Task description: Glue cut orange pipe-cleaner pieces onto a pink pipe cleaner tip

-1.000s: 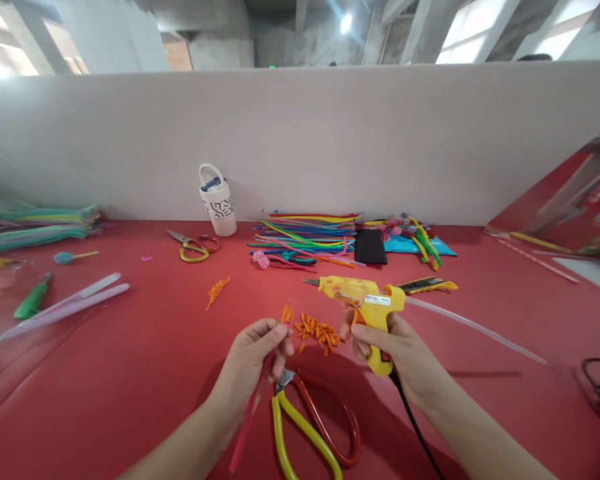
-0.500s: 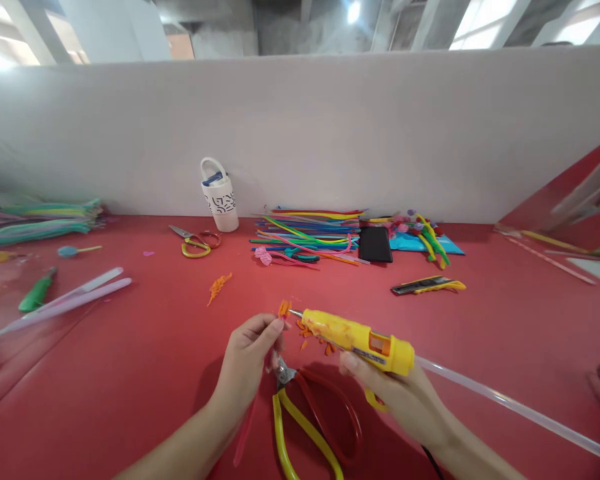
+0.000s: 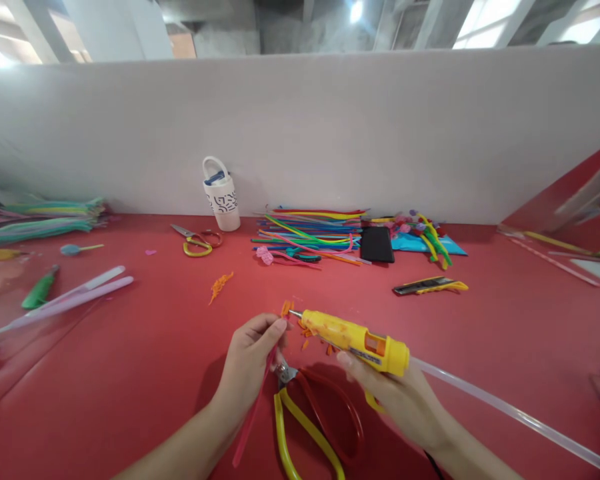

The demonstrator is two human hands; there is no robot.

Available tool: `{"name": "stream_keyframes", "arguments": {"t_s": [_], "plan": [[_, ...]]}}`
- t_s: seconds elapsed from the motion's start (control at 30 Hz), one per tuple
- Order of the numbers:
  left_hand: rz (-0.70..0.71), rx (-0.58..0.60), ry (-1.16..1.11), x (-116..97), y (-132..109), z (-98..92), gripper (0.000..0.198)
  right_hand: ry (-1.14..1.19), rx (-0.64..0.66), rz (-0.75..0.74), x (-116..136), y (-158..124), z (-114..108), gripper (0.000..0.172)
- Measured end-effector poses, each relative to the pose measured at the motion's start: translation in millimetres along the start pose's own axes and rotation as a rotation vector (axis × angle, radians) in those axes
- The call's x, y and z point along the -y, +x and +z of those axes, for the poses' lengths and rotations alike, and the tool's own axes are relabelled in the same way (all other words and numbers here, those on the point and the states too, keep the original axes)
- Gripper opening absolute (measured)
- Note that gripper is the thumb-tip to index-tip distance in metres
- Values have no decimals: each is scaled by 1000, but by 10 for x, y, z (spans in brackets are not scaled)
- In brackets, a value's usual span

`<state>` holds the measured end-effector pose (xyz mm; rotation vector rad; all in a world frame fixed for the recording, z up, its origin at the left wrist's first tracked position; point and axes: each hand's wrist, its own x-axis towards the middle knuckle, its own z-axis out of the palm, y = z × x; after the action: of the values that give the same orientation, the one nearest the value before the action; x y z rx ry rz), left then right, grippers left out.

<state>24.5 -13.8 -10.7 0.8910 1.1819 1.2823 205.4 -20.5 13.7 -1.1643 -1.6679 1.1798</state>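
Note:
My left hand (image 3: 260,347) pinches a pink pipe cleaner (image 3: 250,427), whose long end hangs down toward me. Small orange pieces (image 3: 286,308) sit at its upper tip, just past my fingertips. My right hand (image 3: 395,393) is wrapped round a yellow glue gun (image 3: 355,337). The metal nozzle points left and meets or nearly meets the orange pieces; contact is hard to tell. A clear glue stick (image 3: 510,407) sticks out of the gun's back. Loose orange bits (image 3: 330,348) lie beneath the gun. Below my hands are pliers (image 3: 305,413) with one yellow and one red handle.
Behind lie scissors (image 3: 196,243), a white tumbler (image 3: 223,203), a bundle of coloured pipe cleaners (image 3: 310,230), a black phone-like slab (image 3: 377,245) and a blue packet (image 3: 405,243). A utility knife (image 3: 430,286) rests at right, an orange clump (image 3: 221,287) at left. A pale partition (image 3: 300,133) closes the back.
The glue gun has shifted very slightly left and its back end sits a touch lower. My left hand has hardly moved; the view has shifted a little.

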Motion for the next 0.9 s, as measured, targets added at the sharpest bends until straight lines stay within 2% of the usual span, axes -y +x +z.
{"name": "stream_keyframes", "arguments": {"t_s": [0.47,0.7,0.9], "plan": [[-12,4,-21,1,-12,-4,21,10,18,-39,-53,-7,25,18],[-22,-12,-22,-9,-5,12,22,2,28,8,-146,-12,15,20],[-22,-10,-20,-5,-11,3,21,-35,34,5,-102,-14,18,24]]}}
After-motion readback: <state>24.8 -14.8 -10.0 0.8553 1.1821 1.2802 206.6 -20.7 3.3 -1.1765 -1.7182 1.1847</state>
